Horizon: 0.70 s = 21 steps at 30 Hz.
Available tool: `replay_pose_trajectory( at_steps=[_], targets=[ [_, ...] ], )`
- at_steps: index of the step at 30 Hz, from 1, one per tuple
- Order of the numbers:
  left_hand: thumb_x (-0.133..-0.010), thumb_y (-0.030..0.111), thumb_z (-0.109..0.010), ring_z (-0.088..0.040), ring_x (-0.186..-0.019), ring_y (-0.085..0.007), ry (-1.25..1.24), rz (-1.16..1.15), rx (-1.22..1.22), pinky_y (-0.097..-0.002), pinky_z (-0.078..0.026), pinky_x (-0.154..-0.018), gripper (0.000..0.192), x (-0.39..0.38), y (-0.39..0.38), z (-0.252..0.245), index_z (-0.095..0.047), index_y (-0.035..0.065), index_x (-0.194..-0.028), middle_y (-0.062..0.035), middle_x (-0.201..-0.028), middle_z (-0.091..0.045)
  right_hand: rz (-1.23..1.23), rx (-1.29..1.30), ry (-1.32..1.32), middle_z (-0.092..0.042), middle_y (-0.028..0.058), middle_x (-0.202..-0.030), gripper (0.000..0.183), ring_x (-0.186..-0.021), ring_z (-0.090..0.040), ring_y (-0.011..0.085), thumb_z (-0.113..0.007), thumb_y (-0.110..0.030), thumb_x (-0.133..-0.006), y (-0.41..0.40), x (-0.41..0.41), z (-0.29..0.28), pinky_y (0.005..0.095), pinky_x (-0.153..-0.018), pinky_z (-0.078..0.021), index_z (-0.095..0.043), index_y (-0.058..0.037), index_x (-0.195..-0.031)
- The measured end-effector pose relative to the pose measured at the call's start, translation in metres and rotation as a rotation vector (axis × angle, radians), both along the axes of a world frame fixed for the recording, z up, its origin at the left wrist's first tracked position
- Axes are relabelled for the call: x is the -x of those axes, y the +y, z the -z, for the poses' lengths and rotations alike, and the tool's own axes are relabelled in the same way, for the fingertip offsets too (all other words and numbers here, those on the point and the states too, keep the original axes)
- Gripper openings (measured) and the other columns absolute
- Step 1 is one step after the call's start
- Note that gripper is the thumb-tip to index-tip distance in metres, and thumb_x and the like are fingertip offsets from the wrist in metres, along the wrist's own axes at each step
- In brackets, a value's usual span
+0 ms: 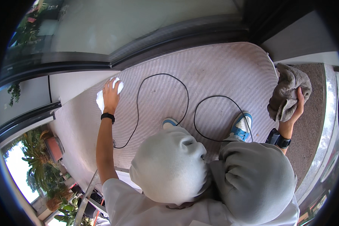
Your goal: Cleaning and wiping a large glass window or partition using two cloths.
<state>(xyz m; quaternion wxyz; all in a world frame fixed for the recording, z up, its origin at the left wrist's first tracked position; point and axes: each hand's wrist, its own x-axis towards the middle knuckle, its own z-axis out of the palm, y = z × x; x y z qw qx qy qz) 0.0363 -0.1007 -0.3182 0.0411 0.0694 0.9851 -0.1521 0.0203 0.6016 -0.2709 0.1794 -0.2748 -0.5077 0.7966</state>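
My left hand (111, 95) is spread over a white cloth (100, 101) on the left, its fingers bent onto it; a black band circles that wrist. Out to the right, my right hand (297, 107) grips a bunched grey-brown cloth (288, 89), with the thumb lying across its folds. A black device is strapped to the right wrist. Between the hands, a thin black cable (164, 74) lies in loose loops over the pale, ribbed floor surface (214, 65). Whether the white cloth touches the surface beneath is hard to tell.
My bent knees and blue-and-white shoes (242, 127) are below the cable loops. A dark-framed glass panel (158, 25) runs along the top. At lower left are a metal frame (88, 192), a terracotta planter (54, 148) and plants. A brown strip and pale ledge (316, 152) border the right.
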Motion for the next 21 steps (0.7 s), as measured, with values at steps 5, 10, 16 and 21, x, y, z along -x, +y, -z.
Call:
replay_pose_trajectory(
  at_steps=[5,10,16,21],
  targets=[
    [-0.067,-0.004,-0.078,-0.047,-0.133,-0.0347,0.3,0.142,-0.308,-0.0461,-0.041,-0.109,0.061,0.029,0.087,-0.004,-0.064,0.0132,-0.124,-0.0079,-0.138,-0.054,0.124,0.022,-0.099,-0.057,0.0179,-0.14,0.038,-0.128,-0.056,0.0278,-0.05,-0.012,-0.103,-0.012,0.005,-0.014,0.0406,-0.115,-0.0389,-0.058,0.0004,-0.138],
    [-0.082,0.006,-0.063,-0.048,-0.136,-0.0271,0.523,0.609,-0.377,-0.0425,-0.045,-0.102,0.049,0.116,0.212,0.016,-0.069,0.0233,-0.127,-0.0016,-0.144,-0.055,0.012,-0.064,-0.015,-0.058,0.018,-0.139,0.039,-0.127,-0.056,0.0279,-0.049,-0.014,-0.104,-0.025,0.008,-0.025,0.0413,-0.114,-0.0403,-0.057,0.0015,-0.139],
    [-0.083,0.03,-0.07,-0.035,-0.145,-0.0202,0.508,0.784,-0.117,-0.0422,-0.03,-0.115,0.052,0.159,0.205,0.044,-0.059,0.0314,-0.134,0.0057,-0.152,-0.047,-0.116,0.07,-0.012,-0.066,0.0162,-0.124,0.042,-0.115,-0.063,0.0259,-0.057,-0.024,-0.099,-0.031,0.005,-0.037,0.0392,-0.104,-0.0467,-0.058,0.0044,-0.131],
    [-0.092,0.044,-0.064,-0.03,-0.148,-0.0164,0.543,0.782,-0.02,-0.0491,-0.029,-0.115,0.018,0.138,0.17,0.059,-0.066,0.0323,-0.105,0.0145,-0.155,-0.041,-0.038,0.035,-0.051,-0.064,0.0162,-0.13,0.04,-0.123,-0.058,0.0243,-0.052,-0.022,-0.102,-0.022,0.008,-0.029,0.0391,-0.111,-0.0418,-0.061,0.0056,-0.13]
  ],
)
